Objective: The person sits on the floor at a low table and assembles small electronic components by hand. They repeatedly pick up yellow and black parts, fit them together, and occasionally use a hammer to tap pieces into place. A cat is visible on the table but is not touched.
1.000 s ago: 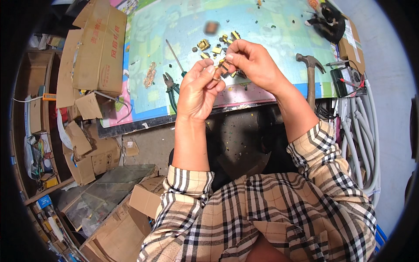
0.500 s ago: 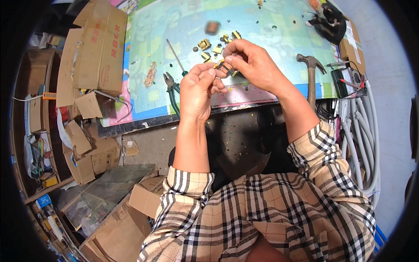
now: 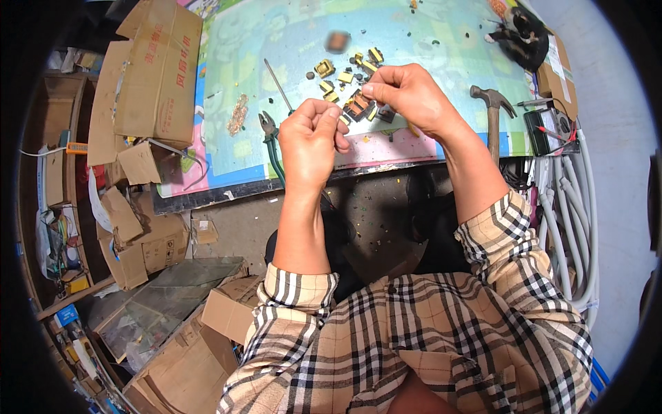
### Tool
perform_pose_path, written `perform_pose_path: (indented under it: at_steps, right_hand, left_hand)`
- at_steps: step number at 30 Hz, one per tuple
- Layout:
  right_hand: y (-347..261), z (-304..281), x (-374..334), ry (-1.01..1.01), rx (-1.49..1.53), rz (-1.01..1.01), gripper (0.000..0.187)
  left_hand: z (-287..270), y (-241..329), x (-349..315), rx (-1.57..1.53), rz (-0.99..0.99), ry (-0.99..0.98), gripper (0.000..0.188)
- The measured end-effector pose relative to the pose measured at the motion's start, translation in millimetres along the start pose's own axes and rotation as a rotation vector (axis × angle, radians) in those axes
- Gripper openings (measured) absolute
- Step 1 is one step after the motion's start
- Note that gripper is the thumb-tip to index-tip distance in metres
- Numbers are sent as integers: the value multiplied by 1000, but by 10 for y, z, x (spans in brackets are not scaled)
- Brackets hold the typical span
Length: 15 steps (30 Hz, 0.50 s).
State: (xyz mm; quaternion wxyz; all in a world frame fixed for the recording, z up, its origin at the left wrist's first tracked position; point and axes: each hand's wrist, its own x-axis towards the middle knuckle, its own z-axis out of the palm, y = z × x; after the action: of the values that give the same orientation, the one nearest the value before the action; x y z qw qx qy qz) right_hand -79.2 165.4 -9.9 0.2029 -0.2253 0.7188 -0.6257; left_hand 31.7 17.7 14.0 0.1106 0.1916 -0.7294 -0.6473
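My left hand [image 3: 310,138] is closed above the table's near edge, thumb against curled fingers. Anything between those fingertips is hidden. My right hand [image 3: 417,103] pinches thumb and forefinger together to the right and slightly farther off; whatever it grips is too small to name. Between the two hands lies a copper-wound coil piece [image 3: 358,105] with a dark frame, seemingly on the table. Just beyond are several yellow-and-black transformer parts, among them a hollow yellow one [image 3: 324,67]. A dark block [image 3: 385,114] sits under my right hand.
Green-handled pliers [image 3: 269,141] and a screwdriver [image 3: 277,83] lie left of my hands, near a heap of copper scraps [image 3: 238,115]. A hammer [image 3: 492,117] and a meter with leads [image 3: 545,130] are at right. A black-and-white cat [image 3: 524,38] rests behind. Cardboard boxes [image 3: 155,76] stand left.
My hands have drawn apart: the right moved a little right, the left slightly left. The copper-wound coil piece between them now shows more fully.
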Motion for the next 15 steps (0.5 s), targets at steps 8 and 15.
perform_pose_path:
  at_steps: [8,15]
  right_hand:
    - [-15,41,5,2,61,101,22]
    - [-41,52,-12,-26,38,95,23]
  left_hand:
    - [58,16,-12,146,90,85,7]
    - [84,-92,19,690,706,261,10]
